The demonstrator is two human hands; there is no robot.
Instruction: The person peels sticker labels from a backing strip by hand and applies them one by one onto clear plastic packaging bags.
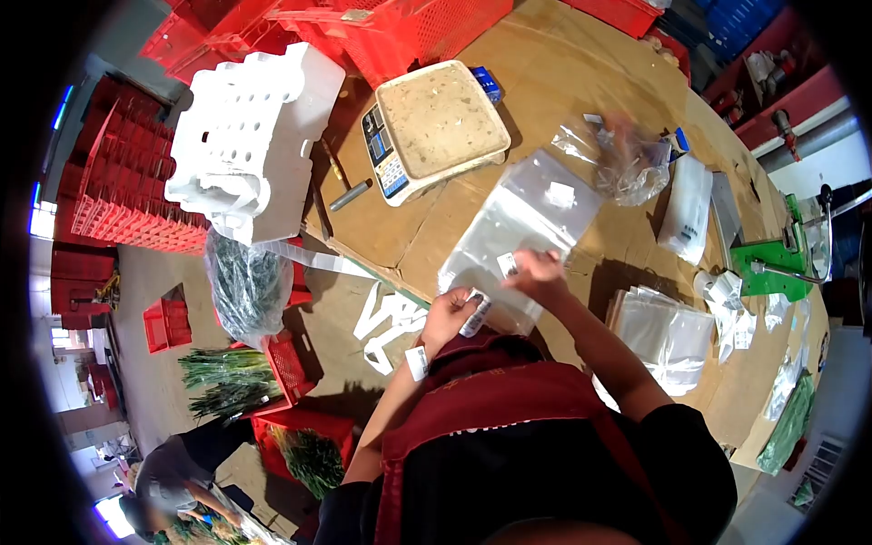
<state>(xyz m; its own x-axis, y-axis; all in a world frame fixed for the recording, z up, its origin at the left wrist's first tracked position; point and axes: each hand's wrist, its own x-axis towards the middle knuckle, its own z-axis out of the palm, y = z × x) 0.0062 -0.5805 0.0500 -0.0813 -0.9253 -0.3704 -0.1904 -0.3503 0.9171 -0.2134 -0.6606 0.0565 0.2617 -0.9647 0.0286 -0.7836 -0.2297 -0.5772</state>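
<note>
My left hand [447, 320] is closed around a small strip of printed labels [475, 313], held near the front edge of the table. Another white label [417, 363] clings to my left wrist. My right hand [542, 277] is over a stack of clear plastic bags [500, 218], its fingers pinched, with a small printed label [507, 264] at the fingertips. Farther up the bags lies a white label [560, 193]. The bags lie flat, partly covered by both hands.
A weighing scale [443, 123] stands behind the bags, with a white foam box [259, 127] to its left. More clear bags [661, 336] are stacked at right, near a green tape dispenser [772, 270]. Red crates [400, 36] line the back. A person [186, 472] bends at lower left.
</note>
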